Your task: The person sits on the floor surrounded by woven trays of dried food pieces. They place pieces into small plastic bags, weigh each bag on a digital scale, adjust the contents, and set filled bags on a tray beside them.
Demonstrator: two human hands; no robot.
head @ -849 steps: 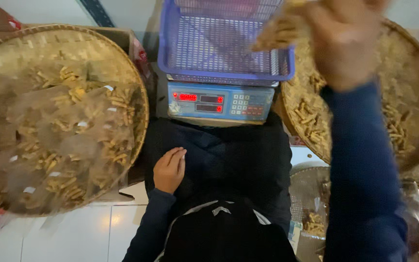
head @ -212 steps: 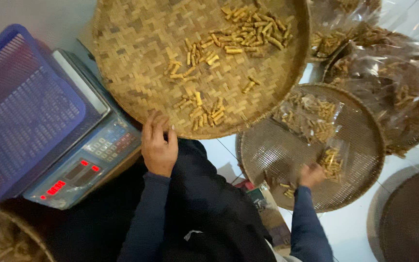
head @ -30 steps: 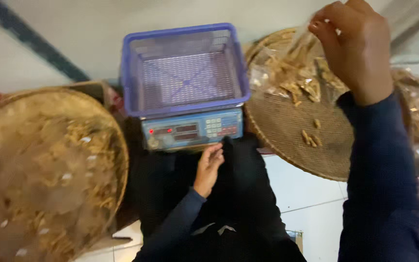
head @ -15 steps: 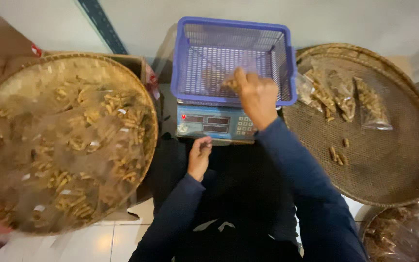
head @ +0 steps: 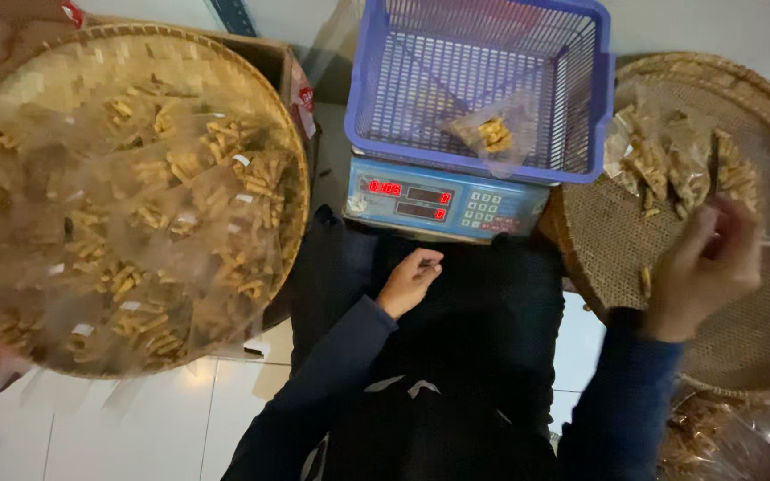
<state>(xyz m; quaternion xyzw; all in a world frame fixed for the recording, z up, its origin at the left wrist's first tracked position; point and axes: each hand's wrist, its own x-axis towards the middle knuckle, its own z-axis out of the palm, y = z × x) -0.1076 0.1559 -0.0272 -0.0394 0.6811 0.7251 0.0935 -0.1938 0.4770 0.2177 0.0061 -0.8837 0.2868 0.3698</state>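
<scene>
Head view, looking straight down at a seated person in dark clothing.

Right hand (head: 704, 267) raised over round woven bamboo tray (head: 750, 330) on the right, motion-blurred; fingers curled inward, whether clamped on anything cannot tell. Dark blue sleeve below it.

Left hand (head: 410, 281) resting on dark lap just below the scale, loosely curled, fingers together, something small and thin possibly pinched at the tips, too small to tell.

Small clear plastic bag (head: 492, 134) of short tan stick-shaped snacks lying inside blue plastic basket (head: 581, 98), toward its right half. Basket rectangular, mesh-grid walls and floor, sitting on top of digital scale (head: 443, 203). Scale pale blue, flat front panel with red lit displays and a keypad.

Right tray: tight weave, shallow rim, several clear crinkled bags of snack sticks (head: 670, 160) at its upper part, just beside the right hand; loose stick (head: 645, 281) on the weave near the wrist.

Large round bamboo tray (head: 46, 80) on the left, coarser plaited weave, heaped with many filled clear bags (head: 153, 232), glossy, tan sticks inside. Resting on a cardboard box (head: 269, 58).

White tiled floor (head: 162, 419) underneath. More bagged snacks (head: 741, 436) at lower right corner, blurred.
</scene>
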